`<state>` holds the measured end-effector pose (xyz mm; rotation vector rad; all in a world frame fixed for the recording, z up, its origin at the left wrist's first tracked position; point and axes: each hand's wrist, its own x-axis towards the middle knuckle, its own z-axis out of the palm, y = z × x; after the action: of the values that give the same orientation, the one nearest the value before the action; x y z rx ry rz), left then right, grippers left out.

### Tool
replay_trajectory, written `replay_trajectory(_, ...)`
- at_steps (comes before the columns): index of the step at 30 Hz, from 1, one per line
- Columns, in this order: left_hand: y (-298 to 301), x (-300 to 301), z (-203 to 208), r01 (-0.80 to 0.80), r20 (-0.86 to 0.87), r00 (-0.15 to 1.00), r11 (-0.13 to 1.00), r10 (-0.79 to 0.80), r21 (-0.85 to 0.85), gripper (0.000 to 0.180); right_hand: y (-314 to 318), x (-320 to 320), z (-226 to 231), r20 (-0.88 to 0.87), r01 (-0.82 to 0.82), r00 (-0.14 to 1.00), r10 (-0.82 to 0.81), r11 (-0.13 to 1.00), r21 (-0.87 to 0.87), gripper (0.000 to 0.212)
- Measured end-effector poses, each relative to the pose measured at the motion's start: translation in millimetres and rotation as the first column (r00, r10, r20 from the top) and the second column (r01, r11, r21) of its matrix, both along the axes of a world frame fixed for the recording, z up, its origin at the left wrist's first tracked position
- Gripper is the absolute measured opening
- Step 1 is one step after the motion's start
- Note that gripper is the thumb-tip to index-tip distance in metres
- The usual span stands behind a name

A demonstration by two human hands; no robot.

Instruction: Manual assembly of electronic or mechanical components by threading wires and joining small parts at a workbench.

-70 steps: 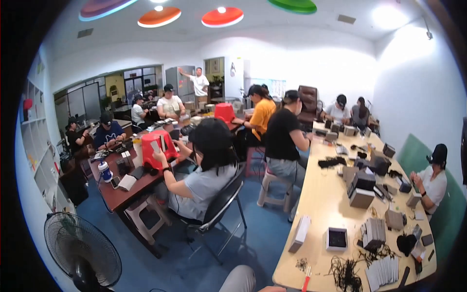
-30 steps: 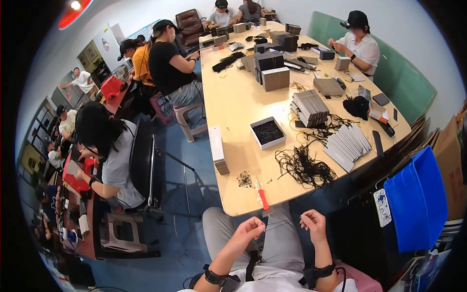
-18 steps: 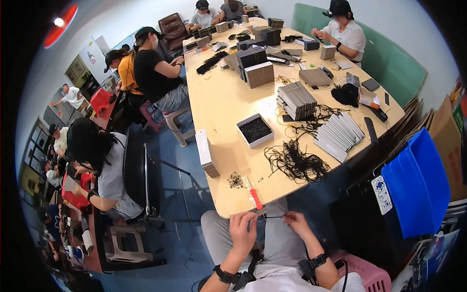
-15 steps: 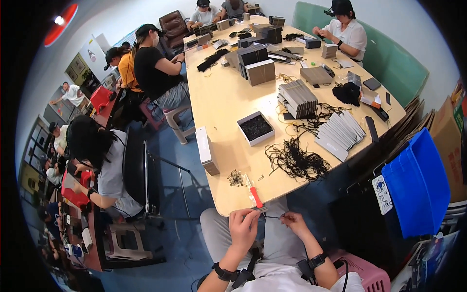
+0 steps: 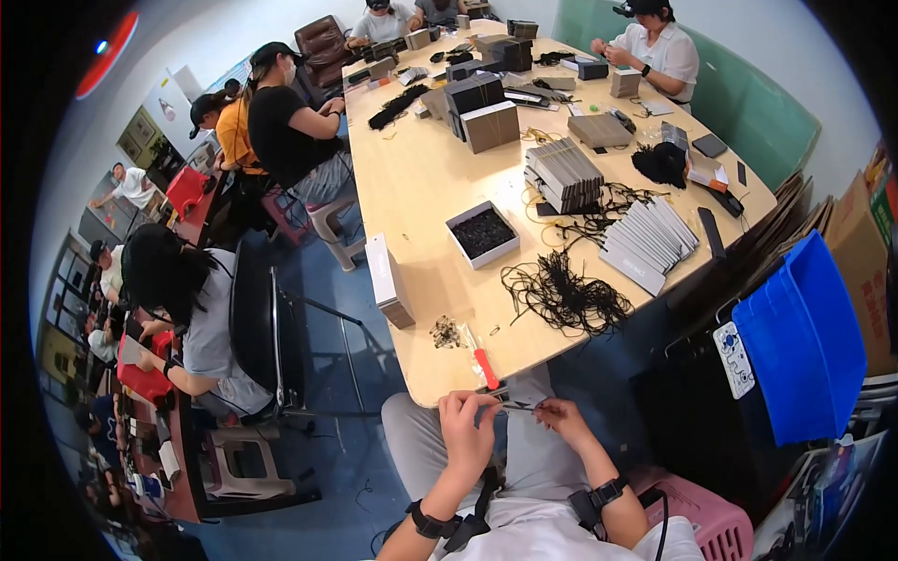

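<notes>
Over my lap, just off the table's near edge, my left hand (image 5: 468,432) and my right hand (image 5: 566,424) face each other. Between them stretches a thin dark cord (image 5: 519,406), and the fingers of each hand are pinched on an end of it. Something small sits at the left fingertips, too fine to make out. On the table corner above the left hand lies a red-handled tool (image 5: 485,368), with a scatter of small dark loops (image 5: 445,332) beside it. A tangled bundle of black cords (image 5: 571,294) rests farther right.
An open white box (image 5: 483,236) of small black pieces stands on the table (image 5: 426,252). Left of it is a stack of white-grey cards (image 5: 389,280); fanned cards (image 5: 649,245) lie right. A blue bin (image 5: 800,341) is at the right. Co-workers sit around.
The whole view has shifted slightly. Both hands keep their pinch, the right hand moving slightly toward the left, and more of the thin strand's shape shows between them.
</notes>
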<state>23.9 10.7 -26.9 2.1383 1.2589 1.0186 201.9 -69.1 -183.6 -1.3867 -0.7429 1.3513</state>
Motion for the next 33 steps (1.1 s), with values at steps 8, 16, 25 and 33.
replay_trajectory(8,-27.5,-6.3,-12.8,0.092,0.035,0.995,0.996,-0.092,-0.007,0.016,-11.0,4.6,16.0,-0.027,-0.033,0.999,0.031,0.998,-0.047,0.01)
replay_trajectory(16,-29.0,-2.3,-16.4,0.1,0.097,0.991,0.994,-0.095,-0.05,0.012,-18.3,3.0,16.3,-0.015,-0.043,0.999,0.043,0.999,-0.014,0.012)
replay_trajectory(25,-24.7,-5.2,-21.1,0.171,0.218,0.969,0.948,-0.112,-0.27,0.01,-19.5,6.6,28.2,0.062,-0.019,0.998,0.018,1.0,0.01,0.014)
replay_trajectory(33,-28.6,-17.9,-3.8,0.485,0.655,0.738,0.548,0.161,-0.681,0.007,-17.1,3.0,127.6,0.125,0.015,0.991,-0.037,0.985,0.172,0.013)
